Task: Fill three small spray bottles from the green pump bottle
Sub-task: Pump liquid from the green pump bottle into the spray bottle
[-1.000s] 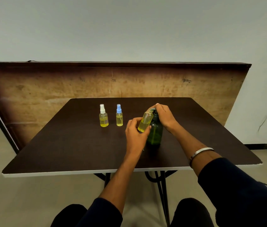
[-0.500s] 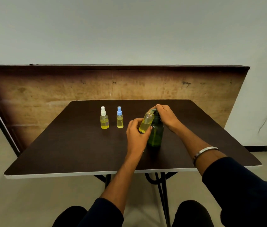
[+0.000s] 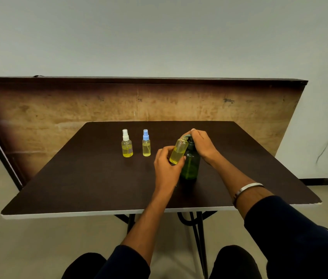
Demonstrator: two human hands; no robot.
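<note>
Toward the left of the dark table, a small spray bottle with a white cap stands upright with yellow liquid in its lower part, and just to its right stands a second one with a blue cap, the two apart from each other and both well back from the near edge. Further right, the left hand has its fingers and thumb curled round a third small bottle, uncapped, tilted so that its open neck leans up against the spout of the green pump bottle; yellow liquid sits in its lower end. That green bottle stands upright on the table just behind and beside the left hand. Over its top the right hand lies with fingers bent down on the pump head, a metal bracelet on that wrist. Behind the table a worn wooden board leans along the wall.
</note>
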